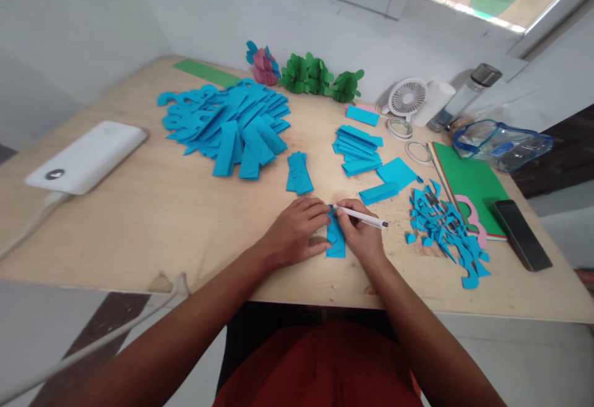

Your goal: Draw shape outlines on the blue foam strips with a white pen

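A folded strip of blue paper [336, 249] lies on the table in front of me, with curved lines drawn on it. My left hand [299, 231] rests along its left side, fingers stretched across the upper edge and thumb near the lower part, pressing it down. In my right hand [364, 237] is a white pen [362, 216], gripped with its tip at the strip's upper end. The tip itself is hidden by my fingers. Just beyond my left hand lie a few marked blue strips [299, 173]. Unmarked folded blue strips [357, 147] lie farther right.
A large pile of blue cut-outs [232, 116] covers the back left. Blue scraps [440, 221] lie right, beside a phone [522, 234] and green sheets [468, 178]. A power bank [88, 156] with a cable sits left. Green paper figures [307, 74] and a small fan [407, 96] line the wall.
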`<state>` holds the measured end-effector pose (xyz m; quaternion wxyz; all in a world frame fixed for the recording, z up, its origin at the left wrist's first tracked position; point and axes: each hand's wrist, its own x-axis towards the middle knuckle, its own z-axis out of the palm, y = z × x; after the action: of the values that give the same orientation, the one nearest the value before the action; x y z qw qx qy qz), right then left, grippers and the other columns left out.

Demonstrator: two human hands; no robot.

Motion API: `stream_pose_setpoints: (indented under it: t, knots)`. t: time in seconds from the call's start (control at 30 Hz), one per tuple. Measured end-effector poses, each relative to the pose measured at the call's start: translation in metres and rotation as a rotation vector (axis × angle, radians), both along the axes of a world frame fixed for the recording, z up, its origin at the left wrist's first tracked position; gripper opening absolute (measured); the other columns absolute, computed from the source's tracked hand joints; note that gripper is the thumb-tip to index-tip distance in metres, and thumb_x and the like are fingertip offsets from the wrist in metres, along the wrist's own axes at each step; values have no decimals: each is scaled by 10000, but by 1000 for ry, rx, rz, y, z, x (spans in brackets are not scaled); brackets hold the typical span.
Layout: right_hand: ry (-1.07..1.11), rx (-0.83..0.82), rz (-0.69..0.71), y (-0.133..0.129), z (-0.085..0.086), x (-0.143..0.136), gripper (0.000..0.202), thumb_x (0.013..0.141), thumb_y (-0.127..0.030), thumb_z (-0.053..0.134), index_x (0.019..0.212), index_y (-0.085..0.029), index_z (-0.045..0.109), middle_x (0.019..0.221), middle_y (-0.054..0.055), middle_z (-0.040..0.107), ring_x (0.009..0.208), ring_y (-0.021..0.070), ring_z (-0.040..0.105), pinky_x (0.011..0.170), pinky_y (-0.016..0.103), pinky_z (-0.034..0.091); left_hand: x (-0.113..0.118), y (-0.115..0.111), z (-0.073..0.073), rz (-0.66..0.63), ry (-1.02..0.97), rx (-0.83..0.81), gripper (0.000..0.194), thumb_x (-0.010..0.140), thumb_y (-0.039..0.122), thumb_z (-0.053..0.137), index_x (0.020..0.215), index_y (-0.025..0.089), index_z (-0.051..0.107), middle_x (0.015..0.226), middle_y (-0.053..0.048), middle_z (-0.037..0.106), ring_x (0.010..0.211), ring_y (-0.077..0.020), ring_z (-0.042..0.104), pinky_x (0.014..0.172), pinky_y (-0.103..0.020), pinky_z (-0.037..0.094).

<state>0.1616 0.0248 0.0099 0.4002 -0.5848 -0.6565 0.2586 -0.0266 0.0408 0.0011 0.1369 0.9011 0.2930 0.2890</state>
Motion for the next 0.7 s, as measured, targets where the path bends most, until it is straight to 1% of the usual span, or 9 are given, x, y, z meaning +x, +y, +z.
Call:
stream_pose_setpoints:
  t: [0.13,0.33,0.57,0.7]
  knots:
    - [-6,-9,-3,0,0,0,150,881,-342,562,893,-241,673,803,19,715,762,182,674,668,266,520,0,0,0,-8,-5,-10,324,794,302,680,1075,152,620,1193,-152,645,1162,-307,564,1043,-521,441]
    - [11,-1,-2,-1,0,-1,153,883,-339,564,886,-234,675,800,22,716,767,186,678,679,272,523,0,0,0,1,-21,-3,270,786,248,650,1043,171,618,1175,-129,653,1168,-294,559,1045,-503,446]
    - [19,-10,-8,-1,-1,-1,171,891,-351,561,900,-223,674,834,23,721,738,168,662,674,263,510,0,-1,1,10,-11,-11,275,783,240,642,1047,170,619,1191,-128,650,1176,-291,559,1058,-495,440]
    - [40,7,-8,-1,-1,-1,164,890,-345,565,910,-224,673,840,27,719,763,176,665,680,269,515,0,-1,0,15,-7,-5,263,780,253,649,1031,180,620,1185,-121,653,1178,-295,557,1047,-496,447]
